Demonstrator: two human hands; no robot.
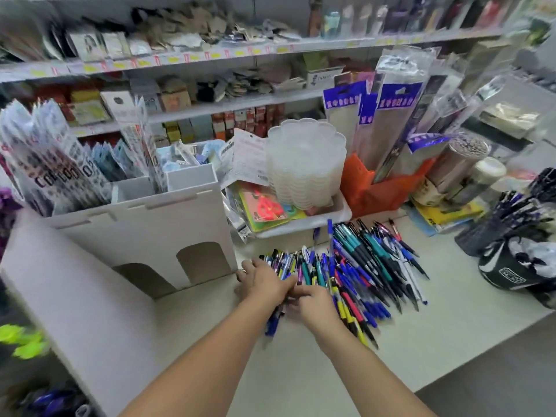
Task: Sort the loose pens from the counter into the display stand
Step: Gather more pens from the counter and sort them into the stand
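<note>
Gathering: both hands meet at the near-left edge of the pen pile [355, 275], seemingly so a handful can be squared up before it is carried off.
Left hand: the left hand [263, 282] lies palm-down over the pile's left end, fingers curled round a small bunch of pens [274, 322] whose blue ends poke out below the wrist.
Right hand: the right hand [313, 302] sits just beside it, fingers bent toward the same bunch; whether it truly grips or only steadies is blurred, so I cannot tell.
Pens: the pile is fanned on the tabletop [301, 371], mostly lying the same way, which makes raking several at once easy.
Display stand: the white display stand [144, 230] stands just left of the hands, close enough for a short carry; its arched slots face the person.
Cups: dark pen cups [499, 224] at the right hold more pens upright.
Progress: early, judging by the big pile.
</note>
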